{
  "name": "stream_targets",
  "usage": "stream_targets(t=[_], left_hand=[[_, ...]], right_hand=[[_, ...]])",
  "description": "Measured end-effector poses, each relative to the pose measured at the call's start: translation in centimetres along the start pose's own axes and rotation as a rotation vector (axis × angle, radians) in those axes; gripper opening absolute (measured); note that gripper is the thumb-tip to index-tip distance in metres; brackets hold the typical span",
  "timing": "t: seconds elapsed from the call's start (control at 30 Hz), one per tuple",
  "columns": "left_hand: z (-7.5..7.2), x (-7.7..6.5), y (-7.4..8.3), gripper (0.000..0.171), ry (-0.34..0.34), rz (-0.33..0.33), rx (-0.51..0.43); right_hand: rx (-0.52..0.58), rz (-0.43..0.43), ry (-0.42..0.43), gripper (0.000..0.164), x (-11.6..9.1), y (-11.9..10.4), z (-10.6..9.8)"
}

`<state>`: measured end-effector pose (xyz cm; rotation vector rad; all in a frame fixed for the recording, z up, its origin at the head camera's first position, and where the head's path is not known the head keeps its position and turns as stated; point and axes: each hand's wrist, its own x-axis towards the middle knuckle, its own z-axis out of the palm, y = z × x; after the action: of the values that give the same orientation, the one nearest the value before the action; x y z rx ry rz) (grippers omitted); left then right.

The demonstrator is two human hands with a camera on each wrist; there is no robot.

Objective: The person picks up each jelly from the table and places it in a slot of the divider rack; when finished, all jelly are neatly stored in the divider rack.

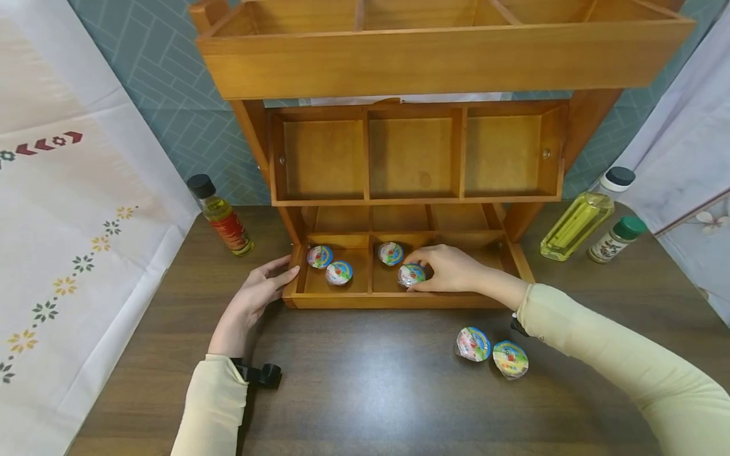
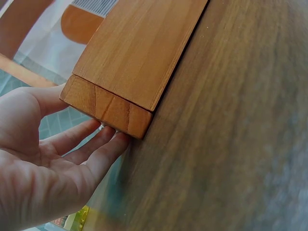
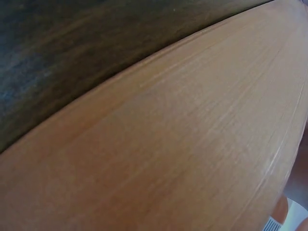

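Note:
In the head view, my right hand (image 1: 453,269) pinches a small jelly cup (image 1: 411,275) with a printed lid between thumb and fingers. This cup is in the middle compartment of the lowest tier of a wooden rack (image 1: 331,303), near another jelly cup (image 1: 390,253). Two more, a jelly cup (image 1: 320,256) and a jelly cup (image 1: 339,273), sit in the left compartment. My left hand (image 2: 53,159) grips the rack's front left corner, thumb at the top edge and fingers against the outer side. The right wrist view shows only the rack's front board (image 3: 168,130) up close, the hand hidden.
Two jelly cups (image 1: 473,344) stand on the table (image 1: 353,380) in front of the rack. A red-labelled bottle (image 1: 228,225) is at left; an oil bottle (image 1: 578,225) and a green-capped jar (image 1: 616,240) are at right. Upper tiers (image 1: 445,60) overhang the lowest one.

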<state>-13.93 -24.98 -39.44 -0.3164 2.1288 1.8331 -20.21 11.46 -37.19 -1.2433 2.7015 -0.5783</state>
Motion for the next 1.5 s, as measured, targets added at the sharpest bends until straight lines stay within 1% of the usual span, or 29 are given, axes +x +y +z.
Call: stream_targets(t=[0.1,0.27,0.43,0.53,0.67,0.9,1.23,1.37,1.5], left_hand=[[0.0,0.0,0.0,0.07,-0.001,0.001,0.001],[0.0,0.1,0.0,0.07,-0.003,-0.001,0.006],[0.0,0.1,-0.1,0.07,-0.004,-0.004,0.007],[0.0,0.1,-0.1,0.071,-0.004,-0.004,0.003],[0.0,0.1,0.0,0.07,-0.005,-0.002,0.001],[0.0,-0.1,0.1,0.07,-0.012,-0.006,-0.006],[0.1,-0.2,0.3,0.069,-0.009,-0.008,-0.003],[0.2,-0.2,0.2,0.068,-0.01,-0.003,-0.004],[0.1,-0.2,0.2,0.07,-0.013,0.0,-0.009]], right_hand=[[-0.013,0.006,-0.01,0.051,-0.1,0.0,0.0],[-0.02,0.021,-0.051,0.053,-0.3,0.0,0.0],[0.043,-0.005,-0.06,0.052,-0.5,-0.1,-0.3],[0.075,-0.005,-0.052,0.05,-0.7,-0.1,-0.6],[0.08,0.004,-0.019,0.047,-1.3,0.0,-1.1],[0.106,-0.034,0.037,0.037,-2.7,-0.3,-1.8],[0.133,-0.063,0.098,0.031,-5.0,-1.0,-2.7],[0.135,-0.098,0.154,0.027,-6.4,-1.3,-3.0],[0.111,-0.124,0.216,0.027,-7.7,-1.1,-3.2]])
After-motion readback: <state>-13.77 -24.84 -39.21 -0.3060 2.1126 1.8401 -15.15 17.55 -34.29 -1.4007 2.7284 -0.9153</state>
